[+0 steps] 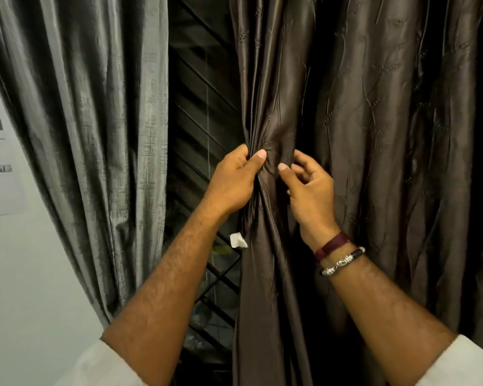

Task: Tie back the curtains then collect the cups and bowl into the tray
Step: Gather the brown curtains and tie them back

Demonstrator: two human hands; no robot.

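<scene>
The left hand grips the gathered brown curtain; the right hand, fingers loosely curled, should bunch the folds tight before tying.

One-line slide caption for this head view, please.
Left hand grips the gathered brown curtain edge while the right hand reaches in beside it.

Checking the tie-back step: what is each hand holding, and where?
The left hand has a grip on the brown curtain's gathered inner edge. The right hand, fingers curled, touches the same bunch; its hold is unclear.
</scene>
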